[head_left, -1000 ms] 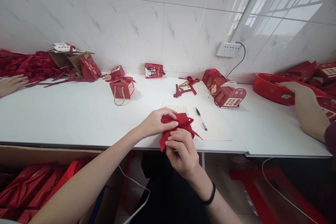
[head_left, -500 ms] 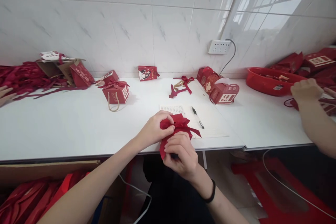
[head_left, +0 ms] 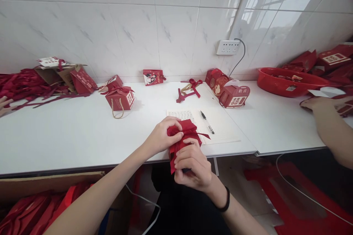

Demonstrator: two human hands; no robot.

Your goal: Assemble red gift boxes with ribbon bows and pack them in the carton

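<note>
Since a second ago a co-worker's hand (head_left: 317, 103) has drawn off the red basin (head_left: 275, 80) toward the far right; left hand (head_left: 162, 136) and right hand (head_left: 193, 165) stay on the red gift pouch (head_left: 179, 147) at the near edge of the tabletop (head_left: 68, 132); the left grip pinches its ribbon bow (head_left: 190, 131); the right grip wraps the lower part, probably pinching a fold underneath; a pen (head_left: 206, 122) lies just behind.

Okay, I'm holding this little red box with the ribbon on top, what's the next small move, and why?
Probably tug the loop outward with your left hand to even the ribbon bow. Your right hand grips the red box from below, the left pinches the bow, and it looks bunched, with one tail poking right, unlike the spread bow on the handled box farther back.
</note>
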